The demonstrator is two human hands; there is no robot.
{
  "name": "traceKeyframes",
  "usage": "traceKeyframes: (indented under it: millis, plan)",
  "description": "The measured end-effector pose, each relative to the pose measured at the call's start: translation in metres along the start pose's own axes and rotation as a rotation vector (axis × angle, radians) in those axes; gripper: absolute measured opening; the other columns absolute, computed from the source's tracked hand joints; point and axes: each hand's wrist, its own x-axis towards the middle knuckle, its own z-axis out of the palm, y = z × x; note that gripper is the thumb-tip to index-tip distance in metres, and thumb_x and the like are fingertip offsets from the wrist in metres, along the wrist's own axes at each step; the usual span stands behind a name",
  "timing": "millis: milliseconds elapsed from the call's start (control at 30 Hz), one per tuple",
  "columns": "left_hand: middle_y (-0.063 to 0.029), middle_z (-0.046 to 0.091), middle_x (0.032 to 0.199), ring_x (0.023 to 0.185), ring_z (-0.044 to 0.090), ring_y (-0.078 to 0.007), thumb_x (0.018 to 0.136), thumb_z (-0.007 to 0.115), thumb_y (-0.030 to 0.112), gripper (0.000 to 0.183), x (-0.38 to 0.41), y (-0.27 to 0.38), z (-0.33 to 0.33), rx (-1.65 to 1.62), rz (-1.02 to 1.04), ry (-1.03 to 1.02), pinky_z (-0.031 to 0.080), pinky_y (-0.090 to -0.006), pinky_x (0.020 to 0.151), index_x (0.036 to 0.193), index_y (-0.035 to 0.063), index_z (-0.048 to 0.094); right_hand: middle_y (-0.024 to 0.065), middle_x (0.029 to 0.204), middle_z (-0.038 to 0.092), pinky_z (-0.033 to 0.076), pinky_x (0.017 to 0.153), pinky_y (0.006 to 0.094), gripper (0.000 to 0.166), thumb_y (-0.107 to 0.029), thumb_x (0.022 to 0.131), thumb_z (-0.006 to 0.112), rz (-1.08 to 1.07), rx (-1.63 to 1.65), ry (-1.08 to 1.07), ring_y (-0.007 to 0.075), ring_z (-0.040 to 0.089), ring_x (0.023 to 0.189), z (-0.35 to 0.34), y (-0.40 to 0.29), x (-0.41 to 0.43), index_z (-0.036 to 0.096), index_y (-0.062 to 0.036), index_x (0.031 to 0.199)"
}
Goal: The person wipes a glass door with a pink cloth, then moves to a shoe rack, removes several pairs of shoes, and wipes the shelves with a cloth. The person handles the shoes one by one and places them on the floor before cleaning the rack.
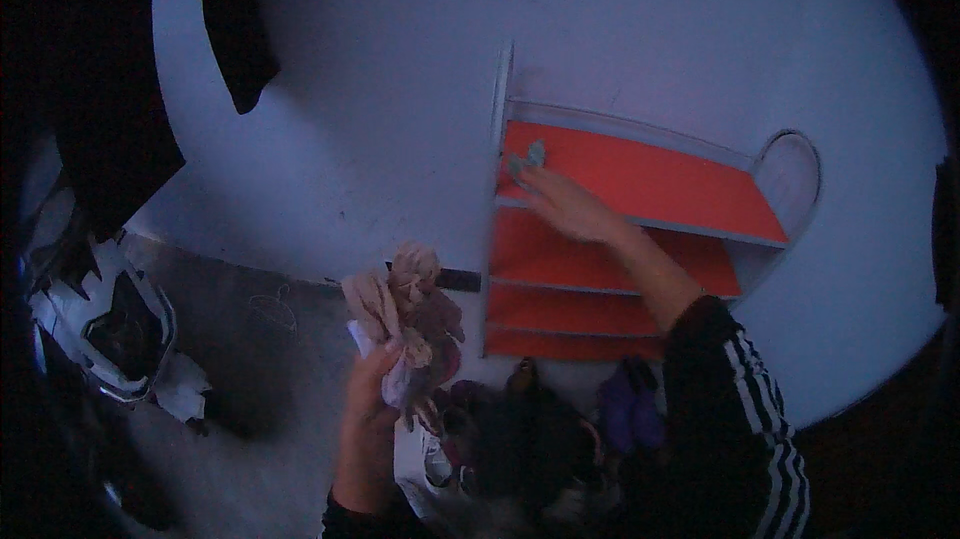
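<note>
My left hand (pixel 373 374) grips a loose bunch of crumpled cloth pieces (pixel 420 299), beige, brownish and pale, perhaps socks, at the lower middle. My right hand (pixel 570 205) reaches over the top board of a shelf unit (pixel 645 171) with orange surfaces and light edges. At its fingertips is a small greenish item (pixel 527 158) near the board's left end. Whether the fingers hold that item or only touch it cannot be told. The lower shelves (pixel 555 250) show bare orange where my right arm does not cover them.
Dark shoes (pixel 525 419), purple footwear (pixel 630 404) and a white shoe (pixel 436 460) lie below the shelf. A wire hanger (pixel 275 310) rests on the grey floor. Part of a motorcycle or scooter (pixel 127 336) stands at the left. A pale wall (pixel 375 126) rises behind.
</note>
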Motion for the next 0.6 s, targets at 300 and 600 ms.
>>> traceKeyframes:
  millis: [300, 600]
  plan:
    - [-0.015, 0.052, 0.113, 0.099, 0.056, -0.0268, 0.073, 0.066, 0.019, 0.064, 0.0, 0.0, 0.012, 0.003, 0.022, -0.112, 0.048, -0.0382, 0.083, 0.125, -0.0005, 0.036, 0.0163, 0.143, 0.023, 0.024, 0.104, 0.0427, 0.052, -0.038, 0.095, 0.028, 0.549, -0.304, 0.086, 0.0311, 0.022, 0.132, -0.112, 0.133, -0.187, 0.029, -0.0079, 0.137]
    - [-0.015, 0.053, 0.112, 0.096, 0.057, -0.0263, 0.074, 0.066, 0.019, 0.062, 0.011, -0.023, 0.001, 0.078, -0.1, -0.014, 0.049, -0.039, 0.08, 0.125, -0.0005, 0.036, 0.0171, 0.132, 0.039, 0.031, 0.102, 0.0411, 0.044, -0.012, 0.083, 0.046, 0.213, -0.873, -0.139, 0.032, 0.038, 0.121, -0.023, 0.129, -0.085, 0.041, -0.0004, 0.125]
